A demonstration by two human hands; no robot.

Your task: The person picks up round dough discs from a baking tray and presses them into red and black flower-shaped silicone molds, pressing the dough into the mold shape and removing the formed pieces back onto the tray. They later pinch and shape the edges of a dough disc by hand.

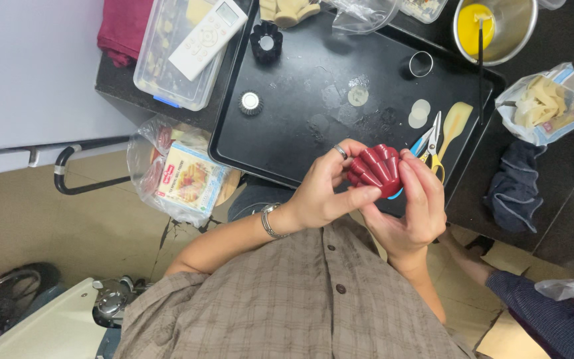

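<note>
Pinching a red fluted mould (377, 170) between them, the left hand (323, 193) and right hand (414, 209) hold it just above the near edge of the black tray (300, 100). Dough rounds (420, 110) lie cut beside a ring cutter (420, 64); scissors (431, 141) rest nearby. Whether the mould is filled cannot be seen.

left hand (323, 189): fingers curled, thumb extended | right hand (414, 206): cupped, fingers wrapped | hands together
</note>
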